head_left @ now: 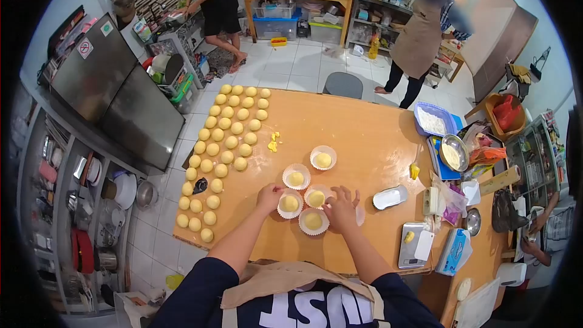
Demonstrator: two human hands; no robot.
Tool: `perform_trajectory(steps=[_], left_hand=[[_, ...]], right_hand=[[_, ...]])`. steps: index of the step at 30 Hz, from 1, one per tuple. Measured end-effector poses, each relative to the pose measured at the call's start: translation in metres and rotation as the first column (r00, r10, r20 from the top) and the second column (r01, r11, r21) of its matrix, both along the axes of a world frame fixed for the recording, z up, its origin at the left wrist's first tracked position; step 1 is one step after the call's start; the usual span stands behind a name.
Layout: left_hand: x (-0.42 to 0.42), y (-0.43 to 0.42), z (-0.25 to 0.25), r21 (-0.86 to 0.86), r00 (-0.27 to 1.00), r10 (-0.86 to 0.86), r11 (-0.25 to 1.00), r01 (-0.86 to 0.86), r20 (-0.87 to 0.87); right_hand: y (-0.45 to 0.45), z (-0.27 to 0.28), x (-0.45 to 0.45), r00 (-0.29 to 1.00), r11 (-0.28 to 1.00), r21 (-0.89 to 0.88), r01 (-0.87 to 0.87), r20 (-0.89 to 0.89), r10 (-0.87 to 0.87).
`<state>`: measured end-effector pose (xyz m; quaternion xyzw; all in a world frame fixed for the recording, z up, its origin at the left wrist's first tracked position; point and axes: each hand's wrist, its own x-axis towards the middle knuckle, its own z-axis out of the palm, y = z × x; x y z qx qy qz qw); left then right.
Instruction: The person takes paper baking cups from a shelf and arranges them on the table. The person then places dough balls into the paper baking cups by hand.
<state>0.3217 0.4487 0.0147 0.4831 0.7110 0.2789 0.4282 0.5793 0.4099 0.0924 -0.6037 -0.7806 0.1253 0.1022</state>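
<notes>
Several white paper cups stand on the wooden table [364,127], each with a pale yellow dough ball. My left hand [270,197] touches the left rim of one paper cup [290,204]; its fingers are pressed together. My right hand [342,206], fingers spread, is at the right side of another cup [316,198]. Nearer to me is a third cup [313,222], and farther off are two more, one at the middle [296,177] and one at the back [323,158]. Part of a pale paper cup [360,215] shows beside my right hand.
Rows of dough balls [231,141] cover the table's left side. Yellow scraps [274,142] lie beyond the cups. To the right are a white tray [390,197], a scale [415,245], a flour basket [432,121] and a metal bowl [454,153]. Other people stand beyond the table and at right.
</notes>
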Motion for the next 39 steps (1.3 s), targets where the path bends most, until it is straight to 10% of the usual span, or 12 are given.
perform_trajectory(steps=[11, 23, 39], left_hand=[[-0.041, -0.079, 0.016, 0.185, 0.987, 0.089, 0.976, -0.113, 0.132], [-0.086, -0.168, 0.060, 0.398, 0.956, -0.042, 0.903, 0.161, -0.292], [-0.155, -0.252, 0.039, -0.020, 0.754, -0.059, 0.998, 0.061, -0.654]], right_hand=[[-0.050, -0.032, 0.064, 0.956, 0.956, -0.027, 0.293, 0.032, -0.292], [-0.055, -0.043, 0.072, 0.987, 0.985, 0.072, 0.159, -0.021, -0.158], [-0.054, -0.082, 0.070, 0.982, 0.898, 0.439, 0.015, 0.162, -0.095]])
